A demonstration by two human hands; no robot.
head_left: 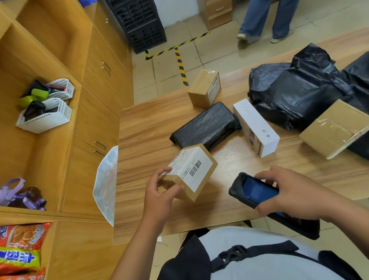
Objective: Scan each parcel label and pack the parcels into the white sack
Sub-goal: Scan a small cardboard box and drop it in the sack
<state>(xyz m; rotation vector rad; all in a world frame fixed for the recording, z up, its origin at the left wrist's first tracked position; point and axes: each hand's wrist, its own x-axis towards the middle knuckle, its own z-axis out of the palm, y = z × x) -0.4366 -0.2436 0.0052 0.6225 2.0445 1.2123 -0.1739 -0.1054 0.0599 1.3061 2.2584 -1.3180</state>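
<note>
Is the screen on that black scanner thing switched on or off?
On. The scanner gripped in the right hand shows a screen glowing blue.

The left of the worktop lies bare from the sack at its left edge across to the black parcel. Another bare patch lies between the white box and the scanner. The held box stands between these two. Far and right are crowded: a taped box, heaped black bags, and a cardboard box against them.
</note>
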